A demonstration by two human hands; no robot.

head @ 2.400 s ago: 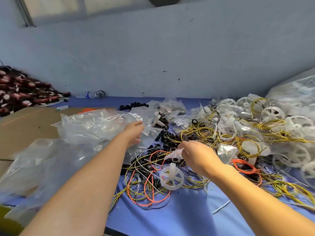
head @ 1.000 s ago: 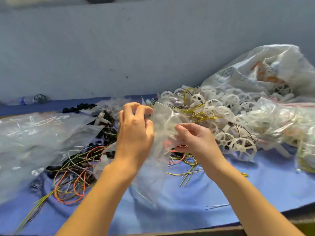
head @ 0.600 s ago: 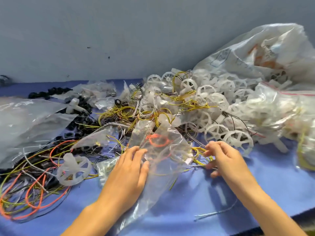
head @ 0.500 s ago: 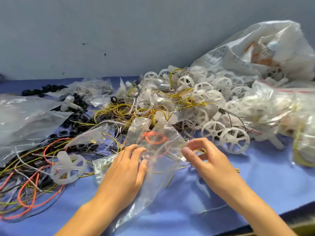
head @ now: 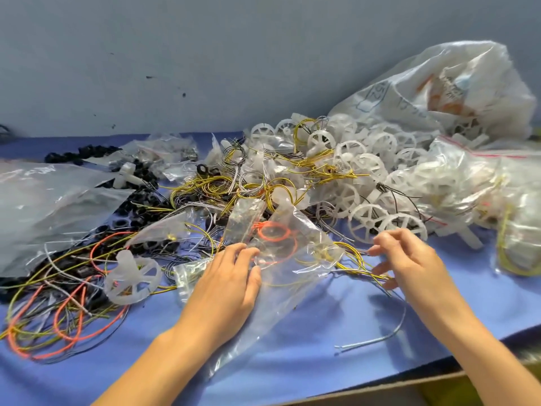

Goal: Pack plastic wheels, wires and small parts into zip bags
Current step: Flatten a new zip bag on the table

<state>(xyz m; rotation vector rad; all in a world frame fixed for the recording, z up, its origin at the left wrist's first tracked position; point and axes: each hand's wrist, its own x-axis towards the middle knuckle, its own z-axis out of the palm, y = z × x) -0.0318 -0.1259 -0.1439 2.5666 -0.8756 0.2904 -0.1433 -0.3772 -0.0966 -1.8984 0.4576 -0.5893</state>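
1 bag [head: 295, 273] under left hand [head: 228, 288], beside right hand [head: 409, 266]

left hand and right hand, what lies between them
In the head view: the clear zip bag under the left hand, holding an orange wire coil, then loose yellow wires reaching toward the right hand.

The cloth [head: 292, 361] on my table is blue; the wall [head: 205, 54] behind is grey-blue. My zip bag [head: 292, 276] is clear, a bright orange wire loop [head: 273, 234] showing through it. Near the left edge, orange wires [head: 73, 338] lie by black small parts [head: 137, 200]. Mid-table, yellow wires [head: 205, 186] tangle among milky white wheels [head: 369, 215]. At the right edge a packed bag [head: 468, 183] has a red zip strip [head: 497, 155]; the sack [head: 439, 92] is cloudy white with orange and blue print.
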